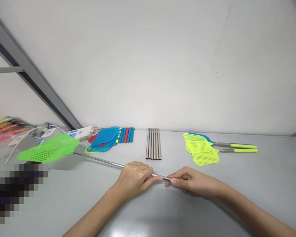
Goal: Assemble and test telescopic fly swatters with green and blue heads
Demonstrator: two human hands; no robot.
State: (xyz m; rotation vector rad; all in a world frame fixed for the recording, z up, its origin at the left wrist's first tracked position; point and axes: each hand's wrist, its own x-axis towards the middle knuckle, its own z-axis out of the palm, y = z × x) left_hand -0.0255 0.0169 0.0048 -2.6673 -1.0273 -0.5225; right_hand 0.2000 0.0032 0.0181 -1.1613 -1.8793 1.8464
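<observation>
A fly swatter with a bright green perforated head (50, 148) and a long metal telescopic rod (98, 159) lies across my hands, its head out to the left. My left hand (135, 176) is wrapped over the rod at its middle, thumb stretched along it. My right hand (187, 180) pinches the rod's right end between thumb and fingers. That end has no coloured grip showing; my fingers hide its tip. Just beyond my hands, several metal tubes (153, 144) lie side by side.
Blue, red and yellow swatter heads (106, 136) are stacked at back left beside several coloured handle grips (126, 135). Swatters with yellow-green grips (203, 149) lie at back right, one head blue. A power strip (82, 133) with cables and bright packages (5, 128) sit far left. A wall (162, 65) stands behind.
</observation>
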